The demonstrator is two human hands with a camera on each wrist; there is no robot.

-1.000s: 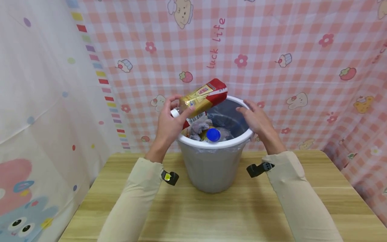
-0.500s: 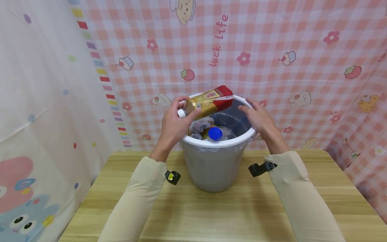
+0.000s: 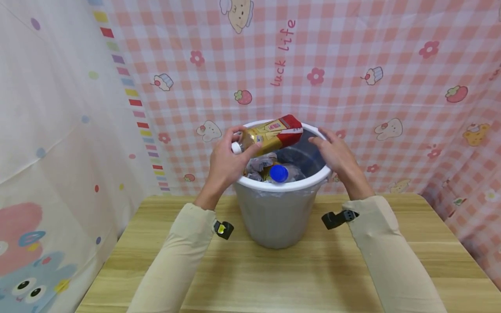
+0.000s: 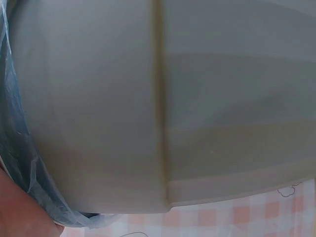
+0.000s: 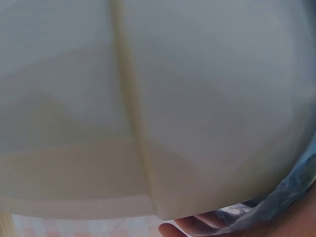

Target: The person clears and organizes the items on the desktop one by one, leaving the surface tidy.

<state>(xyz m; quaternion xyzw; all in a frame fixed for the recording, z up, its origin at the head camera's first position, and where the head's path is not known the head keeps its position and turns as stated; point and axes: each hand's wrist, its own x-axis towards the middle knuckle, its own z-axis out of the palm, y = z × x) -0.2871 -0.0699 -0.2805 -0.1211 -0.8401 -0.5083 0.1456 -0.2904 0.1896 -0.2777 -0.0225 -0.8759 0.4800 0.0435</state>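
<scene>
My left hand (image 3: 228, 158) grips a plastic bottle (image 3: 274, 134) with a red and gold label near its white cap (image 3: 236, 148). The bottle lies slanted over the mouth of a grey trash bin (image 3: 274, 217), its red base pointing right. On the bin's right side, my right hand (image 3: 335, 151) holds the white rim (image 3: 291, 187), thumb toward the inside. Fingertips (image 5: 170, 230) show below the bin wall in the right wrist view. Inside the bin are a blue-capped bottle (image 3: 279, 173) and crumpled grey-white scraps (image 3: 261, 162).
A clear plastic liner (image 4: 37, 182) folds over the bin's rim. The bin stands on a wooden table (image 3: 274, 278). Close behind hangs a pink checked cloth (image 3: 344, 95), and a white printed curtain (image 3: 70, 143) hangs at the left.
The bottle in my left hand has come down and slightly right, its red base sinking toward the bin's mouth. The right hand stays on the rim. The head view has shifted slightly.
</scene>
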